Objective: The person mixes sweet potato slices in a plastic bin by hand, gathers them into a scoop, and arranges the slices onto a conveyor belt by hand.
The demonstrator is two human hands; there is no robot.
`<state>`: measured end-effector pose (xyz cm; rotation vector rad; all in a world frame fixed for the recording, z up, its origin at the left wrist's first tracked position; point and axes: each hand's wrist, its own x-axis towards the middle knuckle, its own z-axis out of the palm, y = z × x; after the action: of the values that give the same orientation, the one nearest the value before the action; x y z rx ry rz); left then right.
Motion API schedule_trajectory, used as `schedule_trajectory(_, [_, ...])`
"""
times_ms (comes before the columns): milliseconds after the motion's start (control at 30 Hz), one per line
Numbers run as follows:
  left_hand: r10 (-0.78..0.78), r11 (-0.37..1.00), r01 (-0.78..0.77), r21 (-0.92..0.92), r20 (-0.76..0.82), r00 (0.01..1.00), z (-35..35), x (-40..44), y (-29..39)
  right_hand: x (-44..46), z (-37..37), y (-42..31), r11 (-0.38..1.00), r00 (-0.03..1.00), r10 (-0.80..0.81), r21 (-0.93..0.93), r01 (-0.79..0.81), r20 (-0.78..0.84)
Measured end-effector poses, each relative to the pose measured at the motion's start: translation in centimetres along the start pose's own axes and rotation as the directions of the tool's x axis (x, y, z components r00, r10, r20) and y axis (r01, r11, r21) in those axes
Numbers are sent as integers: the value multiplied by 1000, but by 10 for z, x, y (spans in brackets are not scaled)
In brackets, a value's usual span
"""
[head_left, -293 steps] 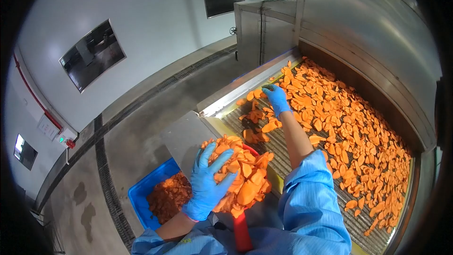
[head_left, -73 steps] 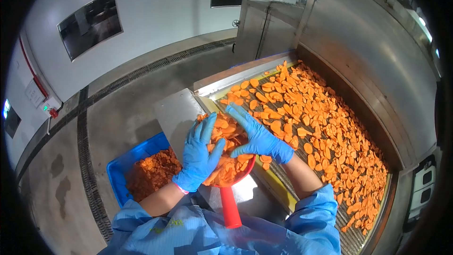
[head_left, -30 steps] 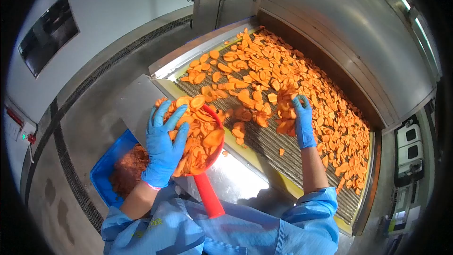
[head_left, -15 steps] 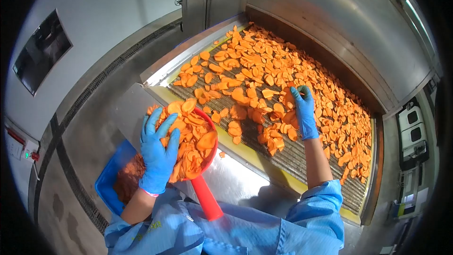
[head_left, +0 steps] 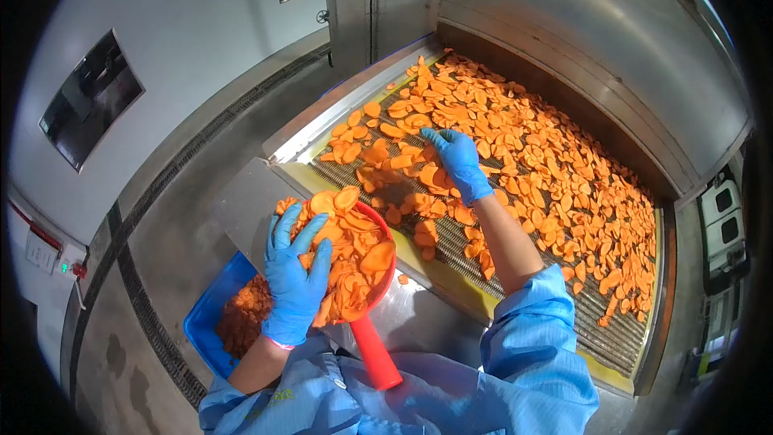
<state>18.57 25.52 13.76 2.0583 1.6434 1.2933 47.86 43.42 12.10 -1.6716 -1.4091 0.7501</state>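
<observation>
- Orange slices (head_left: 555, 193) lie thickly over the far and right parts of the mesh belt (head_left: 592, 337); along its near side they sit in looser clumps, with bare mesh between.
- A steel housing (head_left: 580, 48) closes off the belt's far side; a yellow strip (head_left: 455, 286) runs along the near edge, between the belt and a steel ledge (head_left: 241, 197).
- The red scoop (head_left: 377, 358) is just beside that strip, heaped above its rim with more slices, its handle slanting towards the person's blue gown (head_left: 419, 403); a stray piece lies on the ledge nearby.
- The blue crate (head_left: 201, 320) stands to the left with slices inside; the left hand (head_left: 296, 286) and forearm hide part of it.
- That hand leans against the heap's left side, wrist low, fingers spread apart and pressed on the slices; they also cover some of the heap.
- The right arm reaches across the yellow strip, its forearm blocking sight of part of the belt; the right hand (head_left: 456, 163) is over the slices, palm down, fingers bent and pointing left; whether they pinch a slice, I cannot tell.
</observation>
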Motion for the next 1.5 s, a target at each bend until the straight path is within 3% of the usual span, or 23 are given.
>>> schedule_trajectory(167, [-17, 1000, 17, 17, -3, 1000, -1, 0, 3, 24, 11, 3, 966, 994, 94, 238, -102, 47])
schedule_trajectory(233, [-21, 1000, 21, 14, 0, 1000, 0, -1, 2, 38, 22, 8, 877, 996, -84, 472, 86, -25])
schedule_trajectory(267, [-21, 1000, 21, 13, 0, 1000, 0, -1, 1, 45, 18, 12, 907, 999, 4, 421, -17, 34])
schedule_trajectory(367, [-1, 1000, 1, 26, -4, 1000, 0, -2, -1, 50, 31, 11, 829, 996, -14, 556, 64, -94])
schedule_trajectory(433, [-8, 1000, 9, 17, -2, 1000, -2, -1, 1, 55, 29, 11, 829, 996, -48, 553, 85, -80])
schedule_trajectory(500, [-21, 1000, 21, 12, 1, 1000, -3, -1, 3, 61, 28, 13, 773, 980, 67, 630, 67, -185])
schedule_trajectory(567, [95, 981, -102, 165, 49, 994, -4, -1, -1, 64, 23, 21, 842, 968, 14, 526, 123, -249])
schedule_trajectory(600, [95, 981, -101, 168, 46, 994, -5, -2, -1, 59, 17, 28, 964, 995, -87, 246, 98, -57])
schedule_trajectory(633, [85, 984, -90, 152, 45, 995, -5, -2, 1, 54, 15, 34, 989, 980, -121, -59, 132, 157])
schedule_trajectory(700, [74, 987, -79, 137, 43, 996, -6, -2, 2, 38, 31, 58, 917, 893, -36, -341, 208, 448])
schedule_trajectory(767, [76, 984, -84, 158, 55, 996, -6, -1, 2, 16, 53, 80, 765, 816, -247, -412, 495, 523])
schedule_trajectory(833, [88, 970, -99, 220, 58, 994, -6, -1, 2, 0, 66, 77, 683, 858, -272, -540, 492, 437])
schedule_trajectory(900, [102, 950, -116, 290, 62, 993, -5, -2, 2, 4, 72, 85, 743, 881, -265, -500, 446, 392])
schedule_trajectory(967, [9, 1000, -9, 26, -1, 1000, -3, -2, 0, 11, 66, 75, 676, 867, -257, -563, 477, 426])
schedule_trajectory(1000, [5, 1000, -5, 13, 2, 1000, -3, -2, 1, 18, 60, 66, 710, 883, -210, -555, 433, 420])
schedule_trajectory(1033, [6, 1000, -6, 18, 3, 1000, -4, -2, -1, 25, 49, 62, 814, 876, -202, -423, 399, 437])
schedule_trajectory(1100, [67, 992, -73, 105, 58, 996, -4, -4, -3, 33, 42, 58, 770, 918, -298, -503, 393, 261])
schedule_trajectory(1133, [64, 992, -70, 104, 62, 996, -5, -4, -1, 34, 38, 49, 776, 935, -291, -521, 355, 204])
schedule_trajectory(1200, [109, 953, -127, 276, 77, 991, -8, -2, 4, 33, 28, 30, 827, 961, -270, -496, 263, 59])
schedule_trajectory(1233, [111, 953, -128, 276, 74, 991, -7, -2, 4, 39, 24, 29, 826, 960, -274, -497, 265, 57])
schedule_trajectory(1333, [16, 999, -16, 49, -4, 1000, -4, -2, 2, 58, 17, 18, 909, 952, -283, -348, 228, -117])
schedule_trajectory(1500, [12, 1000, -12, 18, 5, 1000, -3, -2, -1, 66, 14, 25, 877, 993, -110, -474, 82, -32])
